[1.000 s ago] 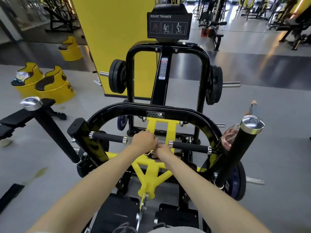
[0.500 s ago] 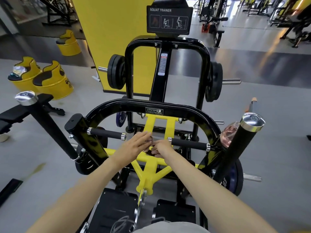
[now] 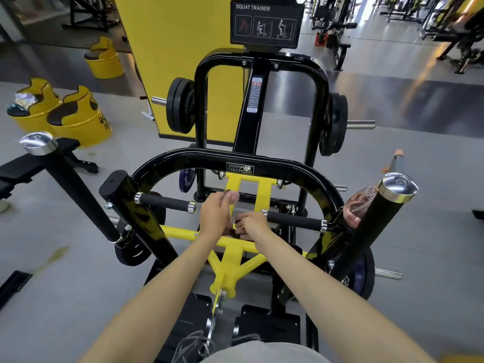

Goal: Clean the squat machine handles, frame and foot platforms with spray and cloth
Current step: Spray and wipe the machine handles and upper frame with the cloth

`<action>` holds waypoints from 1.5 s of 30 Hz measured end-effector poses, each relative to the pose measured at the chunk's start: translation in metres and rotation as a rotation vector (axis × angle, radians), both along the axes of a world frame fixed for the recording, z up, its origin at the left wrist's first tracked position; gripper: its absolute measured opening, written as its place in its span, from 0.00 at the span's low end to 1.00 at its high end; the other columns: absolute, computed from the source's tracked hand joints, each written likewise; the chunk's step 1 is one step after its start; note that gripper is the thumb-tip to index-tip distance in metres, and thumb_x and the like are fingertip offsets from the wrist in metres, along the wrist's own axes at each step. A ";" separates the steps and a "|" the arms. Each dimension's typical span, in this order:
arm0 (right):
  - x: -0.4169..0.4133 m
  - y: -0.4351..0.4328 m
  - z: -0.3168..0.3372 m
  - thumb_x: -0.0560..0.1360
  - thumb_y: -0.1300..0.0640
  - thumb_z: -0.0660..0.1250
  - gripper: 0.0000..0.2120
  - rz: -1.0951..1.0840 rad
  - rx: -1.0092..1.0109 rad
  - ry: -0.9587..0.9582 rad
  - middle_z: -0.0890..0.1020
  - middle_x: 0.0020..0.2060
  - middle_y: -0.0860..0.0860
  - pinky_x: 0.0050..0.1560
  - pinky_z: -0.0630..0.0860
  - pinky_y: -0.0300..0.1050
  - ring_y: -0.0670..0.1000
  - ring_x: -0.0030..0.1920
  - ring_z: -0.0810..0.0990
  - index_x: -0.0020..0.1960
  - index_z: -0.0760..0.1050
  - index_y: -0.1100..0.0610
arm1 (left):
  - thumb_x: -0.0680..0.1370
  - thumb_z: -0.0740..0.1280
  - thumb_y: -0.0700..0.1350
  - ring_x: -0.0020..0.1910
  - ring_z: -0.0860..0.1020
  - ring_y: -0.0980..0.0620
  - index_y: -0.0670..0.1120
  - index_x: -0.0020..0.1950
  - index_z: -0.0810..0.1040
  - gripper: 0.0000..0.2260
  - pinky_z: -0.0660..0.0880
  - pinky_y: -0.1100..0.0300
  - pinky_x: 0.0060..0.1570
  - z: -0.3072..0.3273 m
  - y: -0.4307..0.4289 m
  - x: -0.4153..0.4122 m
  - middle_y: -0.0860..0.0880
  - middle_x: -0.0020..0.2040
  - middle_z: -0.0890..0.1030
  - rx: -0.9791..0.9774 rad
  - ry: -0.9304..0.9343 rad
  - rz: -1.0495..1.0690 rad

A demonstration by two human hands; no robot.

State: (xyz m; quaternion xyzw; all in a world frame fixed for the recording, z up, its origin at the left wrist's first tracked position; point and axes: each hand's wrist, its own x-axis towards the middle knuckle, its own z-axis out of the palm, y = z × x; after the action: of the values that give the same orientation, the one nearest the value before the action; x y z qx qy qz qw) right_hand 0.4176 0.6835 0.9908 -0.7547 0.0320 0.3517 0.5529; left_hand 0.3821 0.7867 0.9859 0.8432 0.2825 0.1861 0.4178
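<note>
gripping cloth in left hand, pinching its lower end with right hand, between the 2 handles, over yellow frame. looks early: readying cloth, not wiping yet. probably leaves handles, frame, platforms to do. bottle parked beside right post.

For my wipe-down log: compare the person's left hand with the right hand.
The left hand sits higher; the right hand is lower, close over the yellow crossbar. The left hand grips a bunched pinkish end of the cloth that sticks up above it; the right hand pinches the cloth's darker lower part. Both curl their fingers on the same cloth.
</note>
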 end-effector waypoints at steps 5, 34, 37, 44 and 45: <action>0.008 0.002 0.020 0.78 0.66 0.57 0.12 0.045 -0.010 -0.105 0.79 0.43 0.55 0.38 0.73 0.41 0.48 0.36 0.76 0.53 0.77 0.58 | 0.79 0.64 0.47 0.38 0.78 0.45 0.44 0.46 0.81 0.09 0.76 0.54 0.38 0.009 0.022 0.003 0.43 0.40 0.81 -0.650 0.008 0.137; 0.033 0.029 0.023 0.63 0.30 0.70 0.26 0.403 -0.577 -0.510 0.83 0.46 0.50 0.67 0.50 0.65 0.58 0.59 0.75 0.42 0.80 0.53 | 0.81 0.59 0.42 0.42 0.79 0.47 0.43 0.52 0.80 0.10 0.76 0.56 0.42 -0.073 0.040 0.003 0.44 0.43 0.81 -0.741 0.087 -0.047; 0.033 0.029 0.024 0.63 0.29 0.69 0.27 0.405 -0.601 -0.527 0.83 0.43 0.49 0.66 0.50 0.64 0.57 0.57 0.76 0.40 0.80 0.54 | 0.82 0.57 0.40 0.40 0.77 0.51 0.41 0.51 0.79 0.11 0.74 0.61 0.38 -0.080 0.037 0.004 0.47 0.41 0.80 -0.698 0.117 -0.028; 0.031 0.027 0.024 0.64 0.29 0.68 0.28 0.389 -0.621 -0.537 0.83 0.38 0.49 0.68 0.47 0.62 0.55 0.55 0.76 0.42 0.83 0.54 | 0.81 0.62 0.45 0.35 0.77 0.50 0.44 0.42 0.77 0.10 0.74 0.56 0.37 -0.086 0.046 0.010 0.44 0.39 0.79 -0.906 0.295 -0.008; 0.031 0.026 0.025 0.64 0.29 0.68 0.28 0.390 -0.627 -0.535 0.83 0.39 0.49 0.67 0.48 0.62 0.55 0.56 0.75 0.43 0.83 0.54 | 0.80 0.63 0.45 0.33 0.77 0.50 0.43 0.41 0.78 0.10 0.74 0.56 0.36 -0.083 0.049 0.013 0.45 0.36 0.80 -0.965 0.307 -0.025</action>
State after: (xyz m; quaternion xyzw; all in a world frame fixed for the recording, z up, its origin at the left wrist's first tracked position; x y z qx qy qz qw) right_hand 0.4487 0.7092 1.0154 -0.9419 -0.1495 0.2153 0.2102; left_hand 0.3948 0.8355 0.9027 0.5751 0.3843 -0.0967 0.7157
